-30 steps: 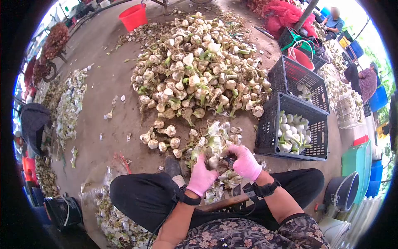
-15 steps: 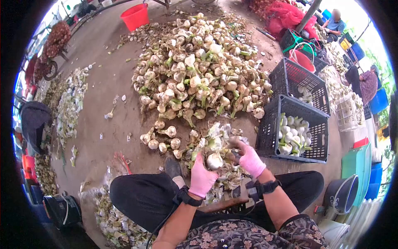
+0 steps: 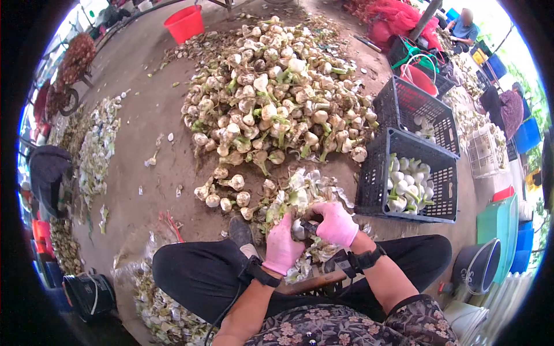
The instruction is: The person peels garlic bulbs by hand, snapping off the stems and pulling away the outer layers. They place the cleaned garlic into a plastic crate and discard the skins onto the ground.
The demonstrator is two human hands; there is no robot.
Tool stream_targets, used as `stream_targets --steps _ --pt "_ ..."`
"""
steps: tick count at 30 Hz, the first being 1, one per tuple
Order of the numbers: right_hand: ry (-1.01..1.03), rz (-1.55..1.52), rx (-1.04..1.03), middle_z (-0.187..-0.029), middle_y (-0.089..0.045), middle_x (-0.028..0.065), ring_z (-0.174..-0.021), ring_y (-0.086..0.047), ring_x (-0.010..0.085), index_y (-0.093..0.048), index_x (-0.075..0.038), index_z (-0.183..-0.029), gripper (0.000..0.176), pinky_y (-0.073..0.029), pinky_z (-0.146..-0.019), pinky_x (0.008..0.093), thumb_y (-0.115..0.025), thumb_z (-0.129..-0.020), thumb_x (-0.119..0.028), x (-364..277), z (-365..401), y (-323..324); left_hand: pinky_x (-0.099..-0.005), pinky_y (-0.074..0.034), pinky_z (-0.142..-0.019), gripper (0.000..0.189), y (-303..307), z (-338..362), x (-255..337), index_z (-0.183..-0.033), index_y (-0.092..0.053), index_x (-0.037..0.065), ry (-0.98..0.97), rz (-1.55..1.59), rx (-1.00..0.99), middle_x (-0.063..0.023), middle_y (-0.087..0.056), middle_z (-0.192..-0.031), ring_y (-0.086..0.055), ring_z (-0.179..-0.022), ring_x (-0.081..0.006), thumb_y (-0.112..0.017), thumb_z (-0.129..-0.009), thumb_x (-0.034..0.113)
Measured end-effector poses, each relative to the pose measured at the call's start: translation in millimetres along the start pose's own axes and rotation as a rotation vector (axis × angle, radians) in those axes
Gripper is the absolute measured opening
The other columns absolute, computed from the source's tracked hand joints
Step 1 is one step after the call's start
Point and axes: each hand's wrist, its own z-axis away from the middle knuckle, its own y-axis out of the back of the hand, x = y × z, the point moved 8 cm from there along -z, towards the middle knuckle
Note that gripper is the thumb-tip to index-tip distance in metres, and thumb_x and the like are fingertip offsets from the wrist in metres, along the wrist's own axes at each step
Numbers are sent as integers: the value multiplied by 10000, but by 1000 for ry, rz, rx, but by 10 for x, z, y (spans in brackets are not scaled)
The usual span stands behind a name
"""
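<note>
Both hands wear pink gloves and meet between my knees. My left hand (image 3: 283, 245) is closed round a garlic bulb (image 3: 298, 229), mostly hidden by the fingers. Against the bulb's right side, my right hand (image 3: 337, 225) is closed on a small dark tool (image 3: 309, 226) whose exact kind I cannot make out. Loose garlic skins (image 3: 303, 190) lie just beyond the hands and below them. A few unpeeled bulbs (image 3: 234, 182) rest on the ground to the left, in front of a large heap of garlic (image 3: 277, 104) with stalks and dirty skins.
At the right, a black crate (image 3: 372, 199) holds cleaned white garlic; another black crate (image 3: 388, 104) stands behind it. A red bucket (image 3: 184, 26) is beyond the heap. A dark bucket (image 3: 476, 268) stands by my right knee. Two other people sit at the far right.
My right hand has moved left and in to the bulb, bringing the dark tool against it. The left hand stays in place, and the bulb is now more covered.
</note>
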Motion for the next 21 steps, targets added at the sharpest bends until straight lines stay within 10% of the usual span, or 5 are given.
stream_targets --steps 6,10,16,20,21 --pt "164 -844 -417 -849 -672 51 -744 -589 107 -655 6 -959 256 -487 -682 255 -614 -708 -25 -201 430 -72 -349 -466 -879 698 21 -51 -348 -1251 -456 -52 113 207 90 -232 -611 -1063 -606 -1018 -317 -722 -615 57" --pt "-130 255 -168 -912 -646 38 -811 -607 141 -567 -46 -1195 432 -505 -641 261 -689 -826 -235 436 186 59 -334 -435 -938 735 -64 -71 -406 -1289 -418 -61 94 312 58 -242 -573 -1146 -572 -1088 -304 -705 -620 40" --pt "-216 -1195 -293 -1194 -529 71 -1011 -540 160 -307 -37 -1389 749 -479 -830 268 -690 -816 -330 295 130 -659 -393 -375 -1005 779 -209 -33 -54 -1304 -413 -10 67 175 -236 -214 -519 -1239 -495 -1176 -331 -764 -621 127" --pt "315 90 253 -923 -621 54 -803 -584 158 -462 -38 -1249 440 -499 -701 274 -549 -819 -78 904 -99 147 -386 -267 -1090 821 -131 33 -147 -1353 -319 -43 57 124 -109 -241 -392 -1356 -351 -1295 -349 -699 -655 161" --pt "-246 850 261 -953 -635 79 -862 -609 216 -437 -12 -1262 457 -502 -789 373 -525 -814 -44 716 -95 637 -386 -267 -1090 821 -121 36 -163 -1353 -319 -43 67 130 -100 -241 -392 -1356 -351 -1295 -349 -699 -655 161"
